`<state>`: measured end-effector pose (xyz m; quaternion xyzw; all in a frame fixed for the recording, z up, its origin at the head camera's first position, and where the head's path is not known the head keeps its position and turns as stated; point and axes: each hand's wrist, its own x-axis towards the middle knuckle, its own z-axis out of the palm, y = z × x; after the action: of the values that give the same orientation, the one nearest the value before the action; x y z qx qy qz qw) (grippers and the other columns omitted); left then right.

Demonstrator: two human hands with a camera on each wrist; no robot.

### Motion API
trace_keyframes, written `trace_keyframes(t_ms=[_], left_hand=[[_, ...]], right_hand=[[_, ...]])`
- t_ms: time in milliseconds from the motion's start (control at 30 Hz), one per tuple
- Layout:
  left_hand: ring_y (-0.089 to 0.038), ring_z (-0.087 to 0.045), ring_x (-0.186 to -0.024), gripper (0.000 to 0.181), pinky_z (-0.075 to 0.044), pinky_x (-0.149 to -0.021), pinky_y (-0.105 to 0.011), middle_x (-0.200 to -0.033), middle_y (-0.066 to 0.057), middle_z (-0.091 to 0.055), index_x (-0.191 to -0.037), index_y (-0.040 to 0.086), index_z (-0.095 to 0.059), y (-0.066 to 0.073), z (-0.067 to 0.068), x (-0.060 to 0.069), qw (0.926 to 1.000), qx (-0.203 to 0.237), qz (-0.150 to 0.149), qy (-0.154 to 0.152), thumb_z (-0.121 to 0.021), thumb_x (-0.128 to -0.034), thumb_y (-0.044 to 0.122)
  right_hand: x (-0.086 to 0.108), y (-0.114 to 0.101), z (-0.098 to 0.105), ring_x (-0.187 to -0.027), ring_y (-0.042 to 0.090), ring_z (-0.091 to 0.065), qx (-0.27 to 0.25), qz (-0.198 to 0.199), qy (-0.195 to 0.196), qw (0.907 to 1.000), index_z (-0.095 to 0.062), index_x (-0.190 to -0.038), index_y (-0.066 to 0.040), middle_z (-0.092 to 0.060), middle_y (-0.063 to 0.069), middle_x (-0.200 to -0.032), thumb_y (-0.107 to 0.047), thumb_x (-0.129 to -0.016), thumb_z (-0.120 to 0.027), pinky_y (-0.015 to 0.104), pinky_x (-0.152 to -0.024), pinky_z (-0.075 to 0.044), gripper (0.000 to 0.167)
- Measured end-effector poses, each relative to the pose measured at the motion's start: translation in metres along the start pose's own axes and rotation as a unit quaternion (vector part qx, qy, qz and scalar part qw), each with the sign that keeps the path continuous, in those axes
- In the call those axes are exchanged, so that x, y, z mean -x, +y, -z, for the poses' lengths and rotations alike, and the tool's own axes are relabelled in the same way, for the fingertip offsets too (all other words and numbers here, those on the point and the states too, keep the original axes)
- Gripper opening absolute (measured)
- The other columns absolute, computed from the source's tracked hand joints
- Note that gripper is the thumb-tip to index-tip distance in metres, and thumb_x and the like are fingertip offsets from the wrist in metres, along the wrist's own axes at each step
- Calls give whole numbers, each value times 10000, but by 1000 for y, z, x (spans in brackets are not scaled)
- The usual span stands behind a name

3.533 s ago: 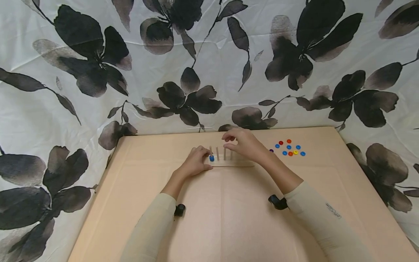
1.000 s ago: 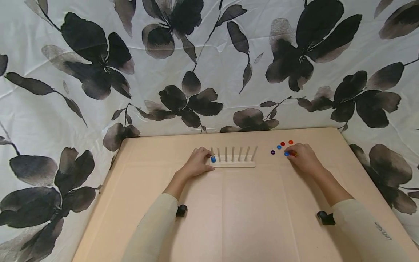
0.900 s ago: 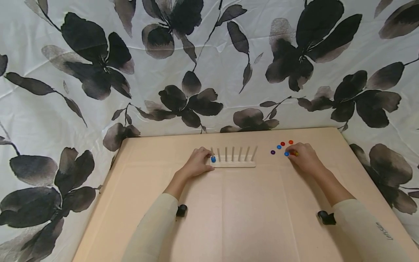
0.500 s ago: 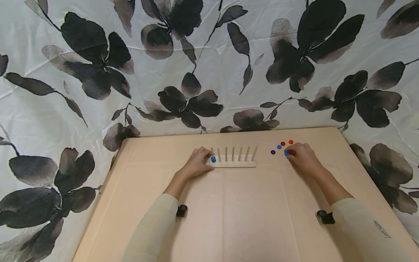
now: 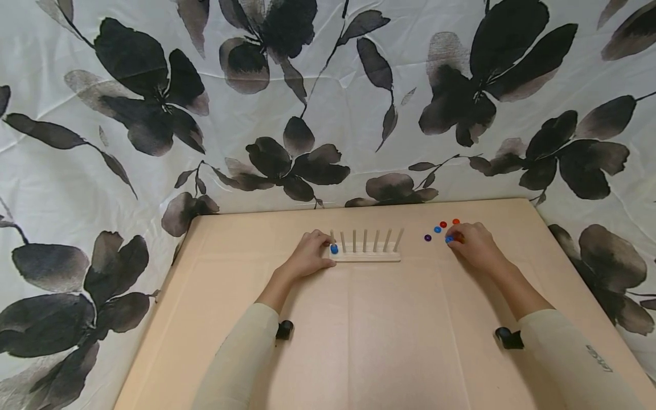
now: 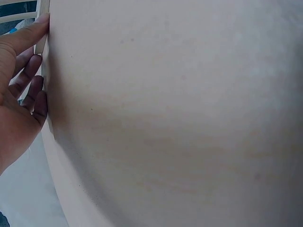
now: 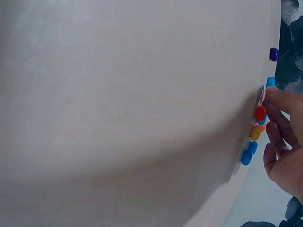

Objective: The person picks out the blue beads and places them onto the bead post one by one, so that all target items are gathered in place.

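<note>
The left hand (image 5: 310, 253) grips the peg rack (image 5: 366, 257) at its nine-o'clock end while, toward three o'clock, the right hand (image 5: 475, 245), pinch unclear, meets a blue bead (image 5: 449, 240), seemingly picking, needing secure fingertips.

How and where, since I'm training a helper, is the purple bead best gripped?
Probably pinch the purple bead by opposite sides of its rounded edge, between thumb and index finger, coming from above and the person's side. It is small, rounded and lies apart on the table; its nearest neighbor, a blue bead, lies farther back, to the right.
</note>
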<state>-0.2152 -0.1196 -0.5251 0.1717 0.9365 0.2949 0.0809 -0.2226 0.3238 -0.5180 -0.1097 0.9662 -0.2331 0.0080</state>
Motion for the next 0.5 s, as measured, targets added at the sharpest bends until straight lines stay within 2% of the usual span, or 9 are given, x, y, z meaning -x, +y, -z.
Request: trace_keyframes(t_ms=[133,300,500], left_hand=[[-254,-479,-1154,538,-417,-1023,-412,-1231,-59,-608,-1277,57,-661,1,0,0,10000,-2,3,-28,-884,-831,259],[-253,-478,-1147,526,-422,-1012,-409,-1235,-61,-608,-1267,61,-664,1,1,1,10000,3,7,-39,-884,-832,258],[-260,-478,-1155,531,-426,-1020,-404,-1242,-68,-606,-1272,56,-661,1,2,0,10000,-10,3,-84,-882,-835,258]], right_hand=[[0,-1,1,-965,372,-516,-29,75,35,10000,-716,-1062,-8,-714,200,-1008,-115,-933,-758,518,-862,-428,173],[1,-4,3,-945,377,-545,-203,116,107,9997,-716,-1063,-1,-706,179,-959,-128,-926,-763,527,-874,-404,193],[2,-18,7,-968,372,-597,-401,59,194,9990,-718,-1109,6,-729,167,-968,-123,-921,-773,530,-878,-455,235]])
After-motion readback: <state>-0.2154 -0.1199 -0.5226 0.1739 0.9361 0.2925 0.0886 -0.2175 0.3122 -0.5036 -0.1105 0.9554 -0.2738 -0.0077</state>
